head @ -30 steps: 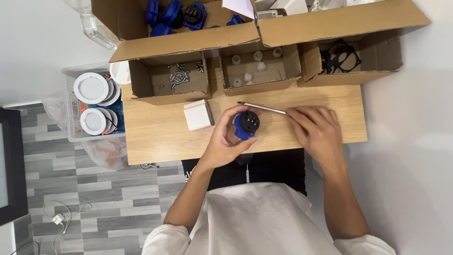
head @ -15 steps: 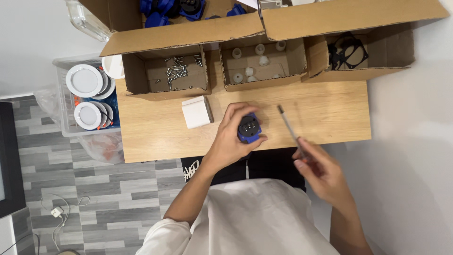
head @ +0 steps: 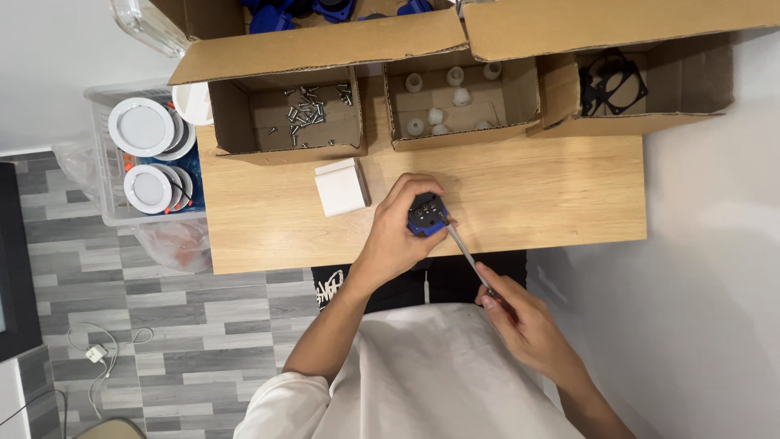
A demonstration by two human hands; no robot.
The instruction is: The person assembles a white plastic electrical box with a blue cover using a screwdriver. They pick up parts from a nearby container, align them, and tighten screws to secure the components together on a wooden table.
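Observation:
My left hand (head: 398,236) grips a small blue and black round part (head: 427,215) over the front edge of the wooden table (head: 536,195). My right hand (head: 520,321) holds a screwdriver (head: 467,256) by its handle, close to my body. Its metal shaft slants up and left, and the tip rests on the face of the blue part.
A small white box (head: 341,186) sits left of my hand. Behind stand open cardboard boxes: one with screws (head: 313,106), one with small white pieces (head: 447,102), one with black frames (head: 613,77). A clear bin of white round lamps (head: 146,158) stands on the floor at left.
My right hand picked the screwdriver up off the table, drew back toward my body and set its tip on the blue part. My left hand has kept hold of the part.

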